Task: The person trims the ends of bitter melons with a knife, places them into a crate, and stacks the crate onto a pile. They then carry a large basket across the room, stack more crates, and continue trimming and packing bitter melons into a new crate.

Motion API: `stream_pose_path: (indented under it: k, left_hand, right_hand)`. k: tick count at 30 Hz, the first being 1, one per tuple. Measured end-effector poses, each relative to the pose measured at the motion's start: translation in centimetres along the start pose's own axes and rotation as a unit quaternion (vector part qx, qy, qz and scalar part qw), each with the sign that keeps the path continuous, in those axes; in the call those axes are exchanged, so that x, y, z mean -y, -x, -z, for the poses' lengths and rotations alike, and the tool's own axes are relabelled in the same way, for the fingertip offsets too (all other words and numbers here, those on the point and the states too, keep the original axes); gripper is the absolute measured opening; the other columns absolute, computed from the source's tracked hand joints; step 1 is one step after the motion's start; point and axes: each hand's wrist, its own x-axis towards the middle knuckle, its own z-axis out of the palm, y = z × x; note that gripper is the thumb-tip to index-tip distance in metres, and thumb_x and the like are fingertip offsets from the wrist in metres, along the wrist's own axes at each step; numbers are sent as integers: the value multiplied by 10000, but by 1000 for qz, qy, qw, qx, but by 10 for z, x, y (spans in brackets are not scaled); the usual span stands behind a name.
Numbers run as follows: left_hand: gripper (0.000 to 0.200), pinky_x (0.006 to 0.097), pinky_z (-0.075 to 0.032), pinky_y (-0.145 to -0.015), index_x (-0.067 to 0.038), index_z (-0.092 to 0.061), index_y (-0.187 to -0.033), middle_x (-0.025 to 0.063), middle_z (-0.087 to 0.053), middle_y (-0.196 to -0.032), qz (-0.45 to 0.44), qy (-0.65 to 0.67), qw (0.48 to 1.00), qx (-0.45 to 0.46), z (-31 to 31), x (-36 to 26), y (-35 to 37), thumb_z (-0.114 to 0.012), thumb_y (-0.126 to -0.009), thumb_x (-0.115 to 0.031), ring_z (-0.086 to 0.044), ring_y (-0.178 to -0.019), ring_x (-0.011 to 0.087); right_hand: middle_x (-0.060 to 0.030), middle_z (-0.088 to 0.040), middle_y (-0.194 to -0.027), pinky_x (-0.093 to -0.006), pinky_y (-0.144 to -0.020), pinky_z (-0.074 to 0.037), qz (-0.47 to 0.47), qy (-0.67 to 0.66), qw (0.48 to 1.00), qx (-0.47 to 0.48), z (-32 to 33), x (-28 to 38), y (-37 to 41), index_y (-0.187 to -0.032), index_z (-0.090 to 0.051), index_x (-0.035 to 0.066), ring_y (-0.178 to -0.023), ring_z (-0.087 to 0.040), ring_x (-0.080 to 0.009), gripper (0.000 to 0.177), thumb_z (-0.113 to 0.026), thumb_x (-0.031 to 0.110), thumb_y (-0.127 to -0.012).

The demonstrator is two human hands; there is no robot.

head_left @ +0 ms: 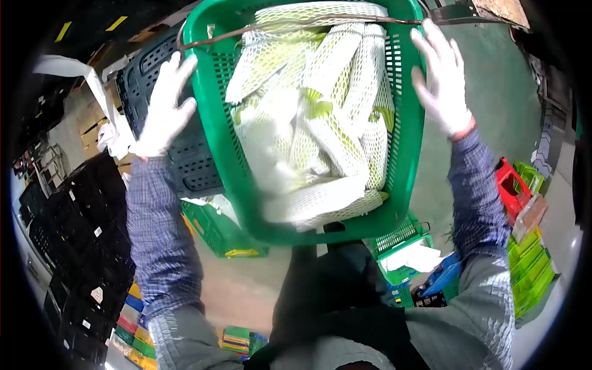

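A green plastic basket with slotted sides and a thin brown metal handle is right in front of me. It is filled with long pale-green vegetables in white foam net sleeves. A whitish blur covers part of the left side of the load. My left hand, in a white glove, is open beside the left rim, fingertips and thumb close to it. At the right rim is my right hand, also gloved in white, its fingers spread near the handle's end and its thumb toward the basket.
A dark slotted crate is behind my left hand. Black crates are stacked at left. Lower green crates flank my legs. At right are a red crate and stacked lime-green crates. White wrapping hangs upper left.
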Motion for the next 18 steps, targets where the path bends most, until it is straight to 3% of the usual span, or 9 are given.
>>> stream_pose_path:
  k: [2, 4, 6, 7, 8, 10, 13, 17, 18]
  left_hand:
    - [599, 426, -263, -1184, -84, -527, -1388, 162, -444, -1492, -15, -51, 995, -82, -9, -40, 35, -613, -798, -28, -385, -1407, 311]
    - [506, 396, -402, -1094, -63, -590, -1298, 153, -578, -1341, 10, 94, 983, -159, -42, -64, 77, -607, -798, 12, -540, -1265, 304]
    - [408, 373, -486, -981, -44, -632, -1199, 144, -650, -1202, 77, 155, 981, -90, -72, -114, 122, -610, -799, 33, -632, -1107, 297]
    - [367, 388, -503, -935, -41, -647, -1160, 153, -661, -1162, 98, 209, 971, -59, -96, -136, 149, -622, -799, 19, -644, -1053, 309]
    - [394, 412, -480, -963, -19, -623, -1192, 157, -653, -1160, 75, 195, 977, 34, -102, -164, 159, -648, -799, -27, -626, -1064, 319]
    - [539, 447, -400, -1068, 4, -547, -1294, 193, -580, -1281, 34, 171, 977, 119, -144, -188, 206, -669, -775, -76, -541, -1208, 352]
    - [748, 497, -259, -1172, 25, -399, -1421, 247, -358, -1488, 52, 158, 981, 98, -152, -217, 237, -675, -740, -112, -331, -1388, 426]
    - [423, 402, -429, -1054, 6, -580, -1255, 201, -582, -1276, 170, 317, 933, -25, -131, -229, 272, -658, -844, -57, -541, -1229, 350]
    - [361, 377, -489, -980, 9, -597, -1202, 179, -626, -1222, 189, 292, 936, -54, -134, -231, 294, -664, -848, -24, -611, -1138, 320]
  right_hand:
    - [-194, -660, -1137, -386, -907, -506, -48, -108, 993, -18, 15, 47, 21, -1312, -556, 38, -1001, -655, -329, 544, -707, 264, -840]
    - [-203, -625, -1202, -443, -1004, -436, -299, -369, 858, 196, 19, 111, 40, -1381, -486, 17, -1104, -601, -347, 681, -719, 310, -812]
    - [-200, -614, -1228, -489, -1034, -400, -250, -380, 860, 233, -13, 154, 57, -1376, -485, 5, -1157, -563, -380, 723, -719, 365, -794]
    - [-204, -607, -1227, -494, -1026, -404, -243, -334, 895, 170, -36, 175, 73, -1380, -477, 3, -1142, -561, -396, 724, -708, 372, -802]
    - [-208, -600, -1226, -500, -1018, -408, -232, -287, 923, 105, -50, 189, 83, -1384, -470, 2, -1127, -560, -412, 725, -697, 380, -809]
    - [-207, -574, -1231, -514, -966, -420, -167, -327, 916, 160, -35, 196, 69, -1421, -436, 36, -1092, -557, -396, 745, -695, 364, -804]
    - [-179, -571, -1190, -504, -897, -436, 38, -280, 921, 268, -2, 223, 56, -1467, -411, 133, -1103, -545, -341, 749, -709, 339, -811]
    - [-160, -538, -1273, -526, -967, -396, 103, -216, 896, 374, -26, 264, 54, -1528, -330, 218, -1177, -507, -333, 816, -716, 380, -828]
    - [-164, -531, -1294, -523, -979, -390, 76, -245, 903, 344, -22, 263, 53, -1522, -341, 217, -1177, -506, -340, 806, -716, 382, -828]
